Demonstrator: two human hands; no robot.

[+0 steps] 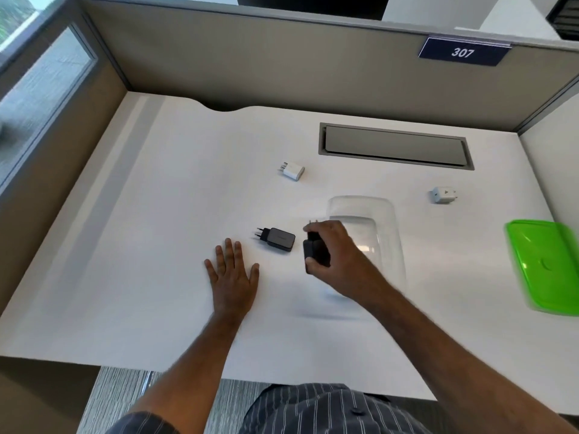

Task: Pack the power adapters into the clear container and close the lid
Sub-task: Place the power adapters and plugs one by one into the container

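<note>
My right hand (336, 255) grips a black power adapter (315, 250), lifted just left of the clear container (387, 220), which stands open and looks empty on the white desk. A second black adapter (277, 239) lies on the desk with its prongs pointing left, between my two hands. My left hand (233, 274) rests flat on the desk, fingers spread, holding nothing. One white adapter (292, 171) lies farther back. Another white adapter (443, 194) sits to the right of the container. The green lid (545, 267) lies at the right edge.
A grey cable hatch (394, 147) is set into the white desk (156, 245) behind the container. Beige partition walls (282, 64) enclose the desk at the back and left. A sign reading 307 (463, 52) hangs on the back wall.
</note>
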